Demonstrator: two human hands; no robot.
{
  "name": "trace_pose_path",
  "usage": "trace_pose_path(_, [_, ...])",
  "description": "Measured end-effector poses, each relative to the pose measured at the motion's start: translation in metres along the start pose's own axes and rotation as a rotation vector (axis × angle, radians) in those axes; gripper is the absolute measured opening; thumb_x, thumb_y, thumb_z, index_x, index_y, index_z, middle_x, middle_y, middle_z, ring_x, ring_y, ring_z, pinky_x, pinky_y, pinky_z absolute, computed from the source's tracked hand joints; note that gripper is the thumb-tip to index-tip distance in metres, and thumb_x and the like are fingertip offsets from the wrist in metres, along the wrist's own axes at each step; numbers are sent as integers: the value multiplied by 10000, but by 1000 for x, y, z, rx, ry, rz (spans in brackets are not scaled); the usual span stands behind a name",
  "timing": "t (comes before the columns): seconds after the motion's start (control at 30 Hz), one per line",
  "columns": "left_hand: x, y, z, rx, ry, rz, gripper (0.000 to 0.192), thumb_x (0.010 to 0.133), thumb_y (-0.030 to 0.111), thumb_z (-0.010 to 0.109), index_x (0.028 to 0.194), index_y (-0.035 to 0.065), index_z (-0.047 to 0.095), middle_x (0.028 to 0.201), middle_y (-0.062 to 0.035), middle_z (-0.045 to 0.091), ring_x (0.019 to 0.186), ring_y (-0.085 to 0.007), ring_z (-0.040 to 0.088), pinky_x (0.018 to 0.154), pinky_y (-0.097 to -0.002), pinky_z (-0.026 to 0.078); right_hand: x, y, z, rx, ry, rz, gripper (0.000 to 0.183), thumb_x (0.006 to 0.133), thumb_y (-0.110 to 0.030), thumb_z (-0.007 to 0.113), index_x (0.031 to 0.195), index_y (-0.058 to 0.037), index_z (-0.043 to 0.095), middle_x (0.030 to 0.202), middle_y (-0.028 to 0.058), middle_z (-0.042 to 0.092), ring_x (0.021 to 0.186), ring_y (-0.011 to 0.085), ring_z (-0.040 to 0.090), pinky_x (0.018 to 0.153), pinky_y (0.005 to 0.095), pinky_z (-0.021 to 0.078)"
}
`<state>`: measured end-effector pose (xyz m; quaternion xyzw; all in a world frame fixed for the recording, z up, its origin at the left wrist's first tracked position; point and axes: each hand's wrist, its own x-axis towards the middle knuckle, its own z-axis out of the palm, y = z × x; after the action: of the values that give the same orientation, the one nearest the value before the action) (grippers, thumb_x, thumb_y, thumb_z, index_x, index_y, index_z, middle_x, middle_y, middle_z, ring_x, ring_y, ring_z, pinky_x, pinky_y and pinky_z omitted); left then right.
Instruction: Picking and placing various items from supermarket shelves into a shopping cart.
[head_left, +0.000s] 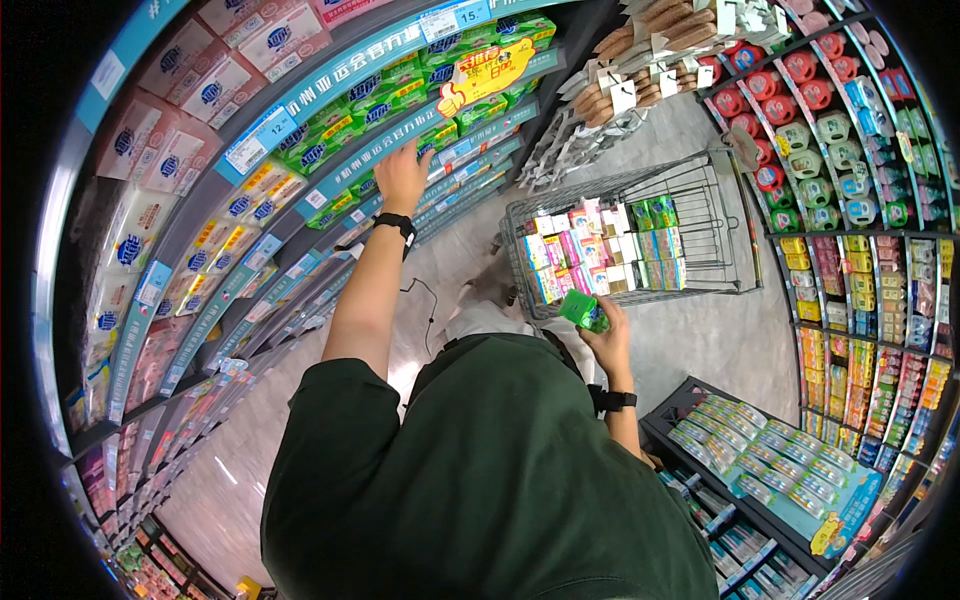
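My left hand (403, 180) reaches up to a shelf on the left, its fingertips by the green soap packs (436, 138) behind the price strip. Whether the fingers grip one of those packs is not visible. My right hand (611, 341) is shut on a green pack (583, 310), held low in front of me beside the near edge of a metal shopping cart (709, 247). Inside the cart lie several pink and white boxed packs (574, 251) and green and blue packs (658, 240) in rows. Both wrists wear black bands.
Shelving with pink and white packs (214, 94) curves along the left. Brown and grey goods with white tags (622, 90) hang past the cart. Bottle shelves (817, 150) line the far right. A display stand (757, 442) with small packs stands at lower right.
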<state>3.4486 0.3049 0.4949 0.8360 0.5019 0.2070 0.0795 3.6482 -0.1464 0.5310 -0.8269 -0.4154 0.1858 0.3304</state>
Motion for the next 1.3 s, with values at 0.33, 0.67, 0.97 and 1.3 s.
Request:
trace_pose_path(0.33, [-136,111,-73,-717,-520,608,885,694,249,886,1477,117,495,1466,-144,533,1375,-334,482,1154,-449,387,70,-112,-14,-161,-53,-449,625,634,-117,813,1236,-95,650,1221,94,672,1161,336,581,981,472,452])
trace_pose_path(0.67, [-139,18,-71,-787,72,-9,630,737,97,897,1293,52,605,1261,-134,675,1156,-252,648,996,-365,505,101,-191,29,86,47,-692,378,811,-84,749,1184,-81,685,1370,138,600,1317,381,517,1082,466,455])
trace_pose_path(0.97, [-102,-63,-79,-780,315,-135,654,785,82,886,1322,-50,537,1269,-160,639,1153,-222,610,991,-365,474,77,-150,31,141,-24,-495,300,857,-112,705,1154,-73,684,1309,130,621,1238,356,556,1037,446,474])
trace_pose_path(1.3, [-50,-94,-74,-504,45,-103,571,896,406,781,1221,-43,643,1246,-227,668,1115,-389,624,992,-447,449,57,-105,23,126,13,-297,254,904,-45,618,1147,-55,689,1215,132,666,1145,341,619,985,426,501])
